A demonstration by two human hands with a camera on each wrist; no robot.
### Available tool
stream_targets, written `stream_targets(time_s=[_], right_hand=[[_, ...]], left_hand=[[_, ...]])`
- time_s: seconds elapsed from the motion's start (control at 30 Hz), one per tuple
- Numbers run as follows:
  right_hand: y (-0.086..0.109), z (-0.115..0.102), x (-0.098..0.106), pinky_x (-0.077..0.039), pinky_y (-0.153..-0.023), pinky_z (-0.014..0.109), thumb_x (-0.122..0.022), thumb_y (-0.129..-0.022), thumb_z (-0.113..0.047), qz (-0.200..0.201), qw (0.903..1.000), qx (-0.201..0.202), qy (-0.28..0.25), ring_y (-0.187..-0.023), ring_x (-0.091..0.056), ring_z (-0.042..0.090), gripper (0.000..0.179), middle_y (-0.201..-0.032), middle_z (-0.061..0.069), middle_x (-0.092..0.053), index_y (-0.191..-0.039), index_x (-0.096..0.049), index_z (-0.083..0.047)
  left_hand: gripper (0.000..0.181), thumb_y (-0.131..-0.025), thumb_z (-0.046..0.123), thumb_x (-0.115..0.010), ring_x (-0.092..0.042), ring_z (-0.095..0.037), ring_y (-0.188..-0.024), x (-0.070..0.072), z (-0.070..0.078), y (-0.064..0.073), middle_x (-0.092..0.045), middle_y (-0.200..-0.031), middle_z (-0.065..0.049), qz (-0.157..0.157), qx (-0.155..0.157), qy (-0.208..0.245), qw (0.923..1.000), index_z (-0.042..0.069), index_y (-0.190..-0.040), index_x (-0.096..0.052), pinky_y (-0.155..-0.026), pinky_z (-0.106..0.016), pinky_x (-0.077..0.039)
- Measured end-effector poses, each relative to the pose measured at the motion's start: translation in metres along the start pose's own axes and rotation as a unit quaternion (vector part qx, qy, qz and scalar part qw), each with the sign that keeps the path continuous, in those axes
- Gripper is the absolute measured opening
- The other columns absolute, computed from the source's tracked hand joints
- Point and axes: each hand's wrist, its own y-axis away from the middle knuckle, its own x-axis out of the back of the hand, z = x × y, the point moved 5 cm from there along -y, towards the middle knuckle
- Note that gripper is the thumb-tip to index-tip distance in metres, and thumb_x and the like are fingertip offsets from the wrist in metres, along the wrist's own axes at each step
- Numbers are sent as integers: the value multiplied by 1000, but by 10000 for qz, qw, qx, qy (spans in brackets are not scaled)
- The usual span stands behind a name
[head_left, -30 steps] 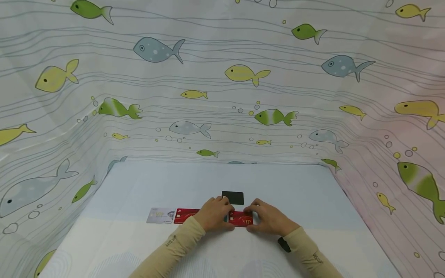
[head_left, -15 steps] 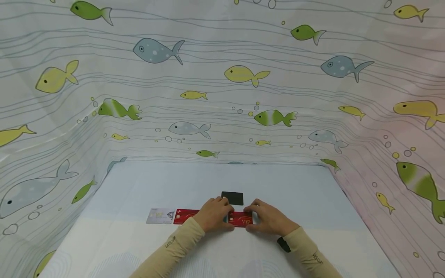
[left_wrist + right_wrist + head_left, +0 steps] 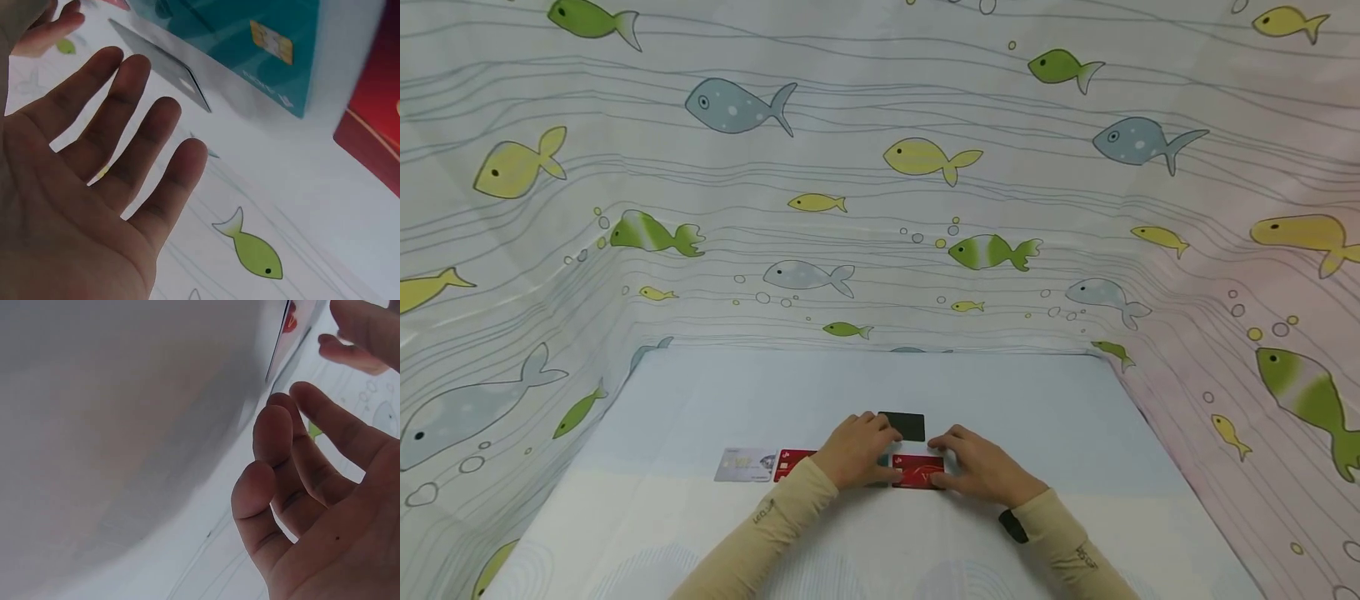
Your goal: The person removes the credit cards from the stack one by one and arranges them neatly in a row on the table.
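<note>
Bank-style cards lie in a row on the table. My left hand (image 3: 855,450) hovers over the teal card (image 3: 231,56), its fingers spread and relaxed, holding nothing. The red VIP card (image 3: 917,472) lies at the row's right end, with the left thumb tip by its left edge. At its right edge is my right hand (image 3: 981,468), thumb overlapping the corner and forefinger lifted off; in the right wrist view its fingers bend loosely around nothing. A black card (image 3: 908,426) lies just behind the row, partly covered by the left fingertips. My left wrist hides part of another red card (image 3: 793,461).
A silver VIP card (image 3: 745,465) forms the left end of the row. The table (image 3: 1037,400) has a pale cloth, and fish-printed fabric (image 3: 880,233) rises around its back and sides.
My left hand has lifted off the right-hand red card and shifted slightly left and back. The right forefinger has come away from that card. The cards look unmoved.
</note>
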Motion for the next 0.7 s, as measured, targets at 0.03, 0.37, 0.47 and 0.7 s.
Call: stream_targets(time_s=[0.03,0.37,0.47,0.7], right_hand=[[0,0,0,-54,-86,39,-76,-92,-39,17,10000,2,1,-98,-59,15,47,-115,-1,-61,-129,-65,-13],[-3,2,3,-55,-81,35,-76,-91,-40,131,9997,-212,-13,-95,-57,13,52,-124,1,-58,-134,-62,-15],[-7,3,4,-56,-86,36,-76,-91,-41,176,9991,-380,83,-98,-58,13,54,-126,1,-58,-136,-61,-15],[-21,3,9,-53,-96,43,-76,-91,-39,280,9976,-624,65,-114,-58,22,55,-130,5,-59,-137,-61,-14]], left_hand=[[55,-83,57,-78,-60,-19,-102,1,-2,0,-66,-111,-1,23,3,8,10000,19,-121,-72,-91,-37,-53],[50,-86,50,-77,-63,-23,-106,8,-32,-11,-66,-117,-4,67,337,134,9993,17,-123,-71,-89,-41,-55],[49,-85,46,-80,-63,-24,-106,6,-42,-16,-66,-118,-5,76,377,197,9991,16,-124,-71,-88,-42,-55],[52,-83,43,-82,-62,-24,-107,-3,-56,-26,-65,-121,-6,-191,517,518,9971,15,-126,-71,-91,-42,-53]])
